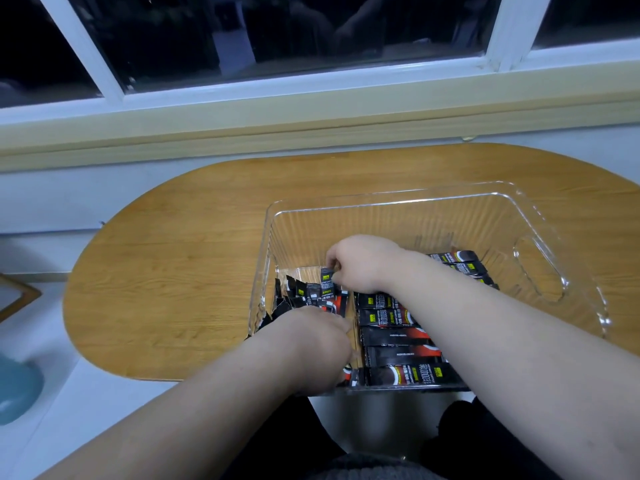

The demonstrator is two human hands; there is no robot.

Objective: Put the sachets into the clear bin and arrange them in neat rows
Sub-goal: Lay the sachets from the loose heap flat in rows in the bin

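beside the seated person's dark lap, the left hand (311,344) reached into the near-left of the clear bin (381,220), fingers hidden among standing sachets (301,294); i could not tell if they gripped. beyond it the right hand (360,265) pinched an upright sachet (326,284). flat sachets (398,336) lay in rows along the bin's right. the bin sat on an oval wooden table (173,254), below a pale sill (311,112) and dark window (277,29).

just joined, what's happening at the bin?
A person is working inside the clear plastic bin on the oval wooden table. The right hand pinches the top of an upright black sachet at its left; the left hand reaches in nearer, fingers hidden. A flat row of black sachets lies along the right side.
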